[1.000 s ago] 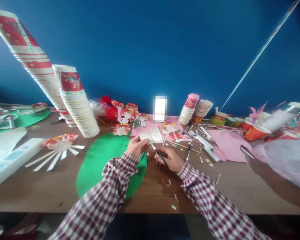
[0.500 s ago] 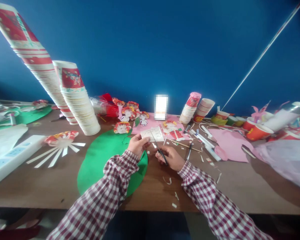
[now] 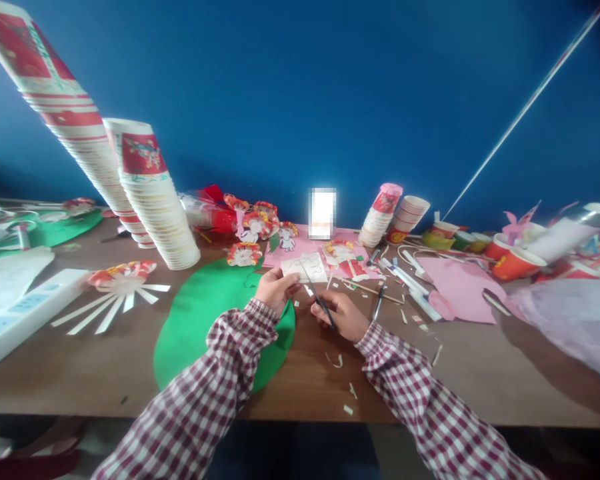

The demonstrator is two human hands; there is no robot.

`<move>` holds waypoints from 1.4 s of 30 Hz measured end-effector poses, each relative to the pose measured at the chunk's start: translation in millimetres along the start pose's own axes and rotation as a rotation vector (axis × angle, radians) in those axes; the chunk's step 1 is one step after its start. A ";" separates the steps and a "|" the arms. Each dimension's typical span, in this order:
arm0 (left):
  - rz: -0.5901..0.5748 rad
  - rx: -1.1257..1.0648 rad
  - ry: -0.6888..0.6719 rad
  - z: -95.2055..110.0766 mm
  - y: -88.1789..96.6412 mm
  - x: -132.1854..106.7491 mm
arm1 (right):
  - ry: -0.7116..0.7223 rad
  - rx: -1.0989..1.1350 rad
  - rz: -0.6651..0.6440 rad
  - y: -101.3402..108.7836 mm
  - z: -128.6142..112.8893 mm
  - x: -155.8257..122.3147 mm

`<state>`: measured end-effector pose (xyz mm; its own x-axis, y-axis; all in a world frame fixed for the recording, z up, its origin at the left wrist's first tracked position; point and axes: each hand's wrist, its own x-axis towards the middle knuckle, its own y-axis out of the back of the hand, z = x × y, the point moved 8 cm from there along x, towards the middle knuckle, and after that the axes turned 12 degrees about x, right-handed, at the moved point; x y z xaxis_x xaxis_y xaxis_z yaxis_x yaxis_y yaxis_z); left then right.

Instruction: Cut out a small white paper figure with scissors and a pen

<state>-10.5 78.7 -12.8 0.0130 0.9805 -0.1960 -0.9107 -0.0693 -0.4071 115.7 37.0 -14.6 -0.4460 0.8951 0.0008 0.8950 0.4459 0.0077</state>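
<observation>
My left hand (image 3: 276, 291) pinches the left edge of a small white piece of paper (image 3: 314, 265) with dark drawn lines, holding it above the table. In my right hand (image 3: 345, 316) is a dark pair of scissors (image 3: 322, 308), its blades pointing up and left to the paper. The blades overlap the paper's lower part; whether they are closed on it I cannot tell. A large green paper shape (image 3: 195, 327) lies under and left of my left hand. Small white scraps (image 3: 349, 409) are scattered around my right hand.
Tall stacks of paper cups (image 3: 155, 200) stand at the left, shorter cup stacks (image 3: 380, 217) at the back. A cut paper cup (image 3: 123, 287) with splayed strips lies left, near a white power strip (image 3: 35, 313). A pen (image 3: 379, 303) and pink paper (image 3: 460, 287) lie right.
Both hands, the paper and the scissors stay in nearly the same place. Only a very slight shift of the whole view shows.
</observation>
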 end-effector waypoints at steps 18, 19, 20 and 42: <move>-0.008 0.008 0.000 -2.5 1.7 2.1 | 0.014 -0.057 0.028 -0.5 -5.2 -0.9; -0.009 0.008 0.001 -2.7 1.8 2.3 | 0.017 -0.059 0.032 -0.4 -5.7 -0.9; -0.010 0.007 0.002 -3.0 1.9 2.6 | 0.019 -0.058 0.034 -0.3 -6.1 -0.9; 0.001 -0.012 0.007 -4.1 1.9 2.8 | 0.037 -0.071 0.033 -1.2 -7.7 -0.9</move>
<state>-10.5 80.6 -17.7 0.0153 0.9792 -0.2022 -0.9059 -0.0721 -0.4174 115.0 35.6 -6.9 -0.4173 0.9079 0.0390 0.9071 0.4136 0.0781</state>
